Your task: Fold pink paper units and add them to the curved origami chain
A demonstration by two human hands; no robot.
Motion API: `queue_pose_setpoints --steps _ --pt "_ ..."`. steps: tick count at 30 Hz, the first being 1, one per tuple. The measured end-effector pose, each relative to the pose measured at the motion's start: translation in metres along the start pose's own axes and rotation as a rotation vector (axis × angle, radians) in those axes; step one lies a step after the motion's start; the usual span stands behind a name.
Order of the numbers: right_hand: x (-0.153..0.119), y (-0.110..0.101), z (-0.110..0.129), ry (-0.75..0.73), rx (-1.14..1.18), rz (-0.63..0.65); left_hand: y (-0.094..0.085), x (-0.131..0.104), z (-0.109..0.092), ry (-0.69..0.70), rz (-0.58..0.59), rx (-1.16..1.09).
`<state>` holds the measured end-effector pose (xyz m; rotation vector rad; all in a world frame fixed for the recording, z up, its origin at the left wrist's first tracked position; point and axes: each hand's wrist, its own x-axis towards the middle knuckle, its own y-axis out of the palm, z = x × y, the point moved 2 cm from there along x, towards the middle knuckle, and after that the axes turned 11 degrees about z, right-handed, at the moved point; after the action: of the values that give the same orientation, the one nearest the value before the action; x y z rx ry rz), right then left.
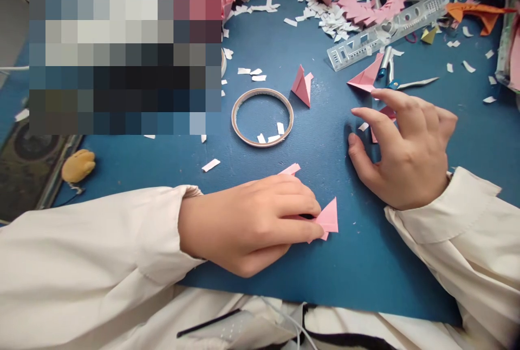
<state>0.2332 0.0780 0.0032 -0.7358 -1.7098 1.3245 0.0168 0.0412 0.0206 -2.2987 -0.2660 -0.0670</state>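
My left hand [255, 220] is closed over folded pink paper [330, 215] near the table's front edge; a pointed flap shows past the fingertips and a strip sticks out behind the knuckles. Most of that paper is hidden under the palm. To the right, my right hand [410, 144] hovers with thumb and fingers spread, holding nothing. Just beyond its fingertips lies a folded pink triangle [368, 75], and another pink piece [377, 132] is partly covered by the fingers. One more folded pink piece [303, 87] stands between the hands, farther back.
A narrow roll of tape [234, 117] lies mid-table with paper scraps inside it. Behind are a clear stencil ruler [385, 30], small scissors [418, 83], a pink paper ring [353, 0] and white scraps [333, 25]. A yellow trinket [79, 166] sits left. The upper left is pixelated.
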Motion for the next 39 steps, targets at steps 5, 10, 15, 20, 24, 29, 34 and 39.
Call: queue_pose_setpoints --steps 5,10,15,20,24,29,34,39 --pt "0.0 0.0 0.0 -0.023 0.049 -0.039 -0.001 -0.005 -0.004 0.08 -0.127 0.166" --pt "0.0 0.001 -0.001 -0.038 0.046 -0.053 -0.012 -0.013 -0.008 -0.093 -0.458 0.294" --pt "0.001 -0.001 0.0 -0.162 0.092 -0.055 -0.019 -0.015 0.01 -0.515 -0.556 0.506" --pt "0.001 -0.004 0.002 -0.312 0.159 -0.102 -0.017 -0.015 0.025 -0.655 -0.473 0.492" --pt "0.001 -0.005 0.003 -0.361 0.176 -0.094 -0.015 -0.015 0.027 -0.679 -0.437 0.507" --pt "0.0 -0.006 0.003 -0.402 0.178 -0.12 -0.015 -0.014 0.026 -0.649 -0.436 0.503" --pt "-0.001 -0.008 0.005 -0.491 0.166 -0.147 -0.012 -0.012 0.021 -0.524 -0.426 0.516" --pt "-0.001 -0.01 0.007 -0.522 0.164 -0.136 -0.011 -0.011 0.02 -0.461 -0.33 0.442"
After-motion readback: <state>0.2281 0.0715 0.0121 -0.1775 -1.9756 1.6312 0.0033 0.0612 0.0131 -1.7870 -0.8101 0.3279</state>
